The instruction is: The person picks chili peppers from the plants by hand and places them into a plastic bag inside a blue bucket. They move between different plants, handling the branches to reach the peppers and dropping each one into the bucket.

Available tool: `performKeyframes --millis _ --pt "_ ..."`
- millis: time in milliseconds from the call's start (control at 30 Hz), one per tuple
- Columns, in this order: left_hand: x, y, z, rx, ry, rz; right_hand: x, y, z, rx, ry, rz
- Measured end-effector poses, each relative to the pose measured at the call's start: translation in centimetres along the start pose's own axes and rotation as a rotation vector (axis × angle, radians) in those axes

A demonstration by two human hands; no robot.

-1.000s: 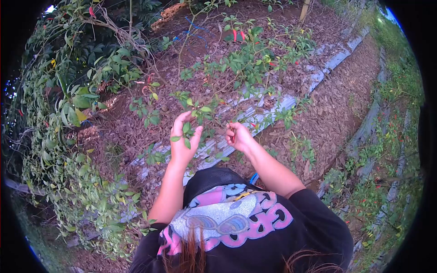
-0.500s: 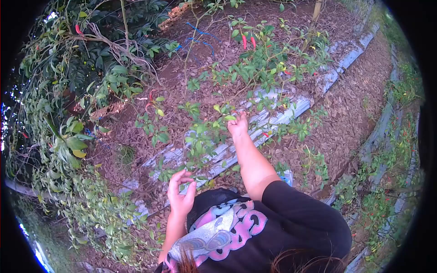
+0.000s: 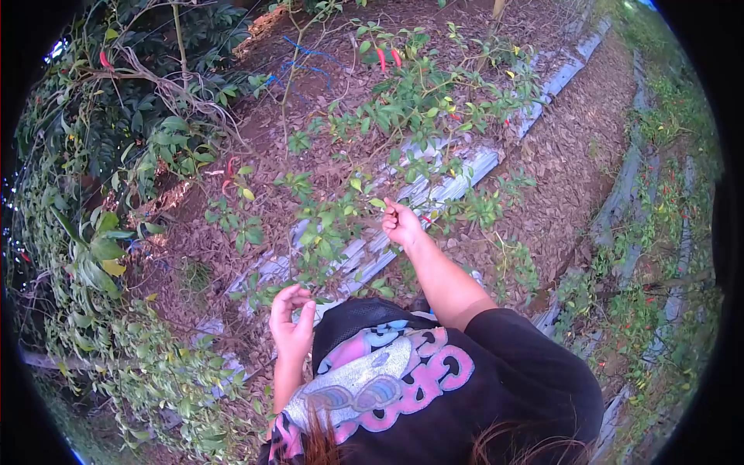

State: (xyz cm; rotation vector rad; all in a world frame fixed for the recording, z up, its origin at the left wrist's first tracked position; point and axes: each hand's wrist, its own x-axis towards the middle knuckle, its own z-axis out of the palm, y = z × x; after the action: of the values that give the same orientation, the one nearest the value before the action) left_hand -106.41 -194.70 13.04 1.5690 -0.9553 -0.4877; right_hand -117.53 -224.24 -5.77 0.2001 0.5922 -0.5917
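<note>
My right hand [image 3: 401, 224] is at the edge of a leafy chilli plant [image 3: 329, 225], over the grey plastic sheeting [image 3: 474, 172]. Its fingers are curled in, and whatever they hold, if anything, is too small to make out. A small red chilli [image 3: 427, 220] shows just beside it. Lower and to the left, my left hand [image 3: 292, 316] is raised with thumb and bent fingers apart, nothing between them. Next to it is a black mesh bag [image 3: 353, 319] in front of my printed shirt.
Red chillies [image 3: 389, 59] hang on a plant [image 3: 418, 101] further up. Dense foliage [image 3: 101, 256] lines the left side, with a bare branch [image 3: 167, 71] above. Dry leaves [image 3: 566, 178] cover the ground; more plants [image 3: 659, 271] grow along the right.
The view has shifted, so the plants appear further left. My right hand has drawn back slightly from the leaves, its fingers more curled. My left hand keeps much the same shape.
</note>
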Motion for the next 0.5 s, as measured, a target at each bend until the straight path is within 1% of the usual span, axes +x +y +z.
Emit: performKeyframes --millis 33,133,167,267,300,400,500 --pt "0.0 0.1 0.2 -0.009 -0.016 -0.009 -0.3 -0.3 -0.1 -0.017 -0.037 0.000" --pt "0.1 0.2 0.7 -0.047 -0.054 0.009 -0.7 -0.2 -0.5 -0.132 0.068 -0.074" --pt "0.1 0.3 0.7 -0.059 -0.064 0.008 -0.4 -0.1 -1.0 -0.150 0.072 -0.075" --pt "0.1 0.5 0.8 -0.041 -0.079 0.014 -1.0 1.1 -0.7 -0.214 0.149 -0.189" --pt "0.0 0.3 0.7 -0.043 -0.082 0.017 -1.6 1.3 -0.5 -0.266 0.100 -0.193" --pt "-0.1 0.2 0.6 -0.051 -0.090 0.013 -4.1 1.7 0.4 -0.340 -0.037 -0.090" --pt "-0.3 0.5 0.7 -0.068 -0.071 0.013 -7.2 0.6 0.3 -0.575 -0.018 -0.105"
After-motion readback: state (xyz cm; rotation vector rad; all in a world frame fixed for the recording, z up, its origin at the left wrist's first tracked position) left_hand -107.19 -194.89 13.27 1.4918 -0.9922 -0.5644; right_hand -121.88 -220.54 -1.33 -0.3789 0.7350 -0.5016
